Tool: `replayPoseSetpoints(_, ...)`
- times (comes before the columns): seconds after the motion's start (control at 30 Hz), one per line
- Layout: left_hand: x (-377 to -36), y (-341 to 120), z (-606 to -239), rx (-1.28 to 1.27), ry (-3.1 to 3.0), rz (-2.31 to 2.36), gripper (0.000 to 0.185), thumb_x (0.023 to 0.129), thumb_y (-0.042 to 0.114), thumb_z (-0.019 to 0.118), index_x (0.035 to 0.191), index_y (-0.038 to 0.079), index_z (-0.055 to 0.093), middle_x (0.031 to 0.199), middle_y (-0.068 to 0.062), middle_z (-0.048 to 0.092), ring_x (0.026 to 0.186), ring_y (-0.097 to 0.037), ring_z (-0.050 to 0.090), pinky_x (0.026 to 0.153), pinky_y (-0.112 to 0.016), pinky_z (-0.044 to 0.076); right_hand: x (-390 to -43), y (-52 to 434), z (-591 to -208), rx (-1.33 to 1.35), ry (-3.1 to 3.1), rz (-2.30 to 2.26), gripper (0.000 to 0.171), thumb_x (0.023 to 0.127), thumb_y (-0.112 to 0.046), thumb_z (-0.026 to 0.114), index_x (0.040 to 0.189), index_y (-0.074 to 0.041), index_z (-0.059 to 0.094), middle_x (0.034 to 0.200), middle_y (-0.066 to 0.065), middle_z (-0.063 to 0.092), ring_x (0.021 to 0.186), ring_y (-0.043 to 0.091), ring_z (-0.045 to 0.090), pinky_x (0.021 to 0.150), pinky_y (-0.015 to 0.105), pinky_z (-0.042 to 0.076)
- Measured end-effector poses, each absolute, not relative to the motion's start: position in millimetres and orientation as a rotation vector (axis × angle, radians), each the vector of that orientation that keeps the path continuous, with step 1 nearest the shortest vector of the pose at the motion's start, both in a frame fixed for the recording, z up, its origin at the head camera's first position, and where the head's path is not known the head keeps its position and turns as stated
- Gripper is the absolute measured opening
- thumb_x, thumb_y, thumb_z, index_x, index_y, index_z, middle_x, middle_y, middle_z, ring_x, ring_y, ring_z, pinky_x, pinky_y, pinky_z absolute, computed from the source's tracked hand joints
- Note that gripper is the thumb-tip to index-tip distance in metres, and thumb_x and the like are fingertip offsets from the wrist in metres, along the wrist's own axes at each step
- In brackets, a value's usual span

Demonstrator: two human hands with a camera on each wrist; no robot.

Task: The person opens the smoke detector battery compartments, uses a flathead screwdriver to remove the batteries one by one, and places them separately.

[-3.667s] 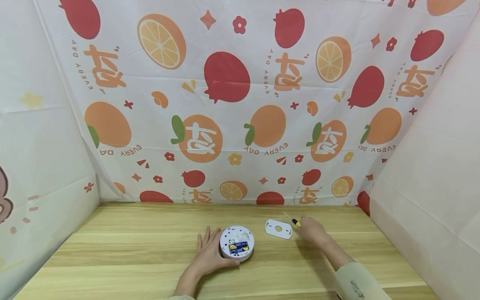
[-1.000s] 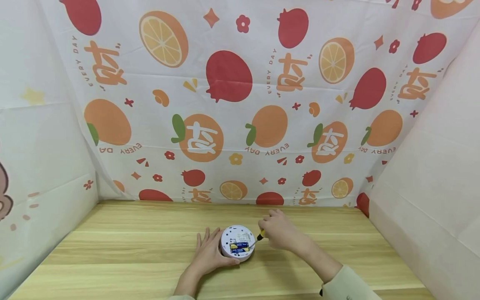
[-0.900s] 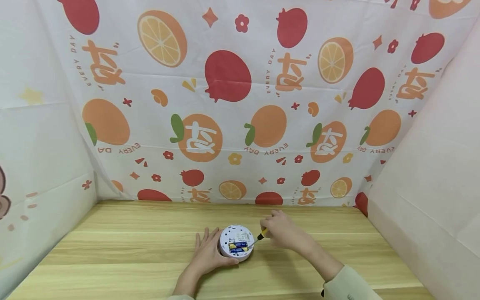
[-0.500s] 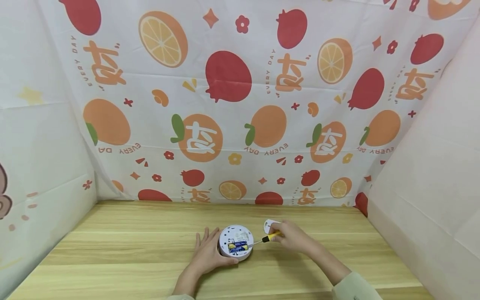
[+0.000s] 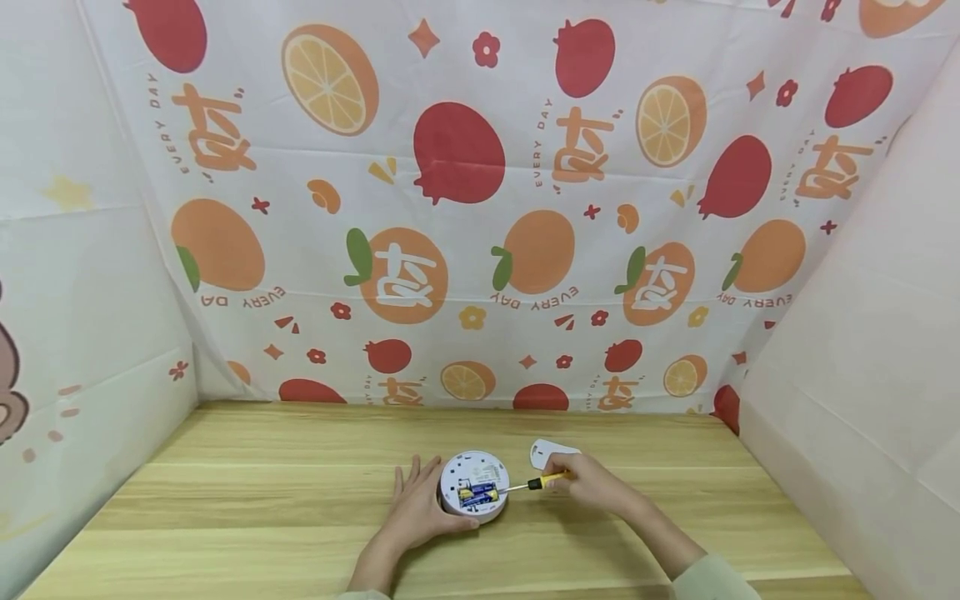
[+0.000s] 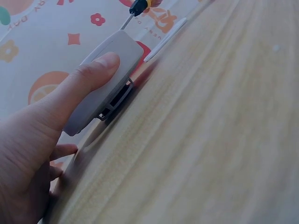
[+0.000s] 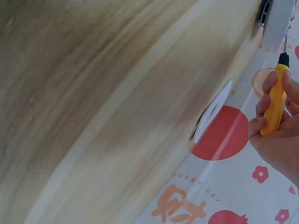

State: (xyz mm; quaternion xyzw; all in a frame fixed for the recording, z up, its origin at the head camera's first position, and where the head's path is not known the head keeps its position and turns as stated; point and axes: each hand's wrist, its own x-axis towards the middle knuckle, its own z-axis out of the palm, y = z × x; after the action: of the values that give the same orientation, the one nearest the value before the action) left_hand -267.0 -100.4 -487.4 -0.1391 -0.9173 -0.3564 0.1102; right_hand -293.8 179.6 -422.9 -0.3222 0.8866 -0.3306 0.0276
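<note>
Wood-grain tabletop (image 5: 262, 500) carries a round white device (image 5: 473, 476), battery side up, between both hands. Left hand (image 5: 420, 510) is nearer, thumb and fingers gripping its left side. Right hand (image 5: 591, 483), apart from it, grasps a yellow screwdriver (image 5: 536, 483), shaft running leftward to the right ends of the batteries (image 5: 477, 494); tip contact unclear. White plate (image 5: 547, 452) lies partly hidden by that hand. Fruit-print cloth (image 5: 480, 275) hangs beyond.

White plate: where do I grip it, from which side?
I'd pinch the plate by its rounded left end, from the far side: it lies low and thin on the table, and in the head view the right hand covers its near part.
</note>
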Motion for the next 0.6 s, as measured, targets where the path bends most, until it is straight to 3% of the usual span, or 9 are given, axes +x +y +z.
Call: replayPoseSetpoints(0.6, -263.5, -99.3, -485.8, -0.42, -2.716, -1.031, 0.109, 0.051, 0.063, 0.078, 0.133, -0.001, 0.043, 0.135, -0.028, 0.036, 0.129, -0.05, 0.014, 0.103, -0.061, -0.002, -291.1, 183.1, -420.1, -0.961, 2.75, -1.037, 0.006, 0.087, -0.007, 0.061, 0.084, -0.012, 0.061, 0.079, -0.007, 0.058, 0.075, 0.01, 0.049, 0.068, 0.028, 0.043)
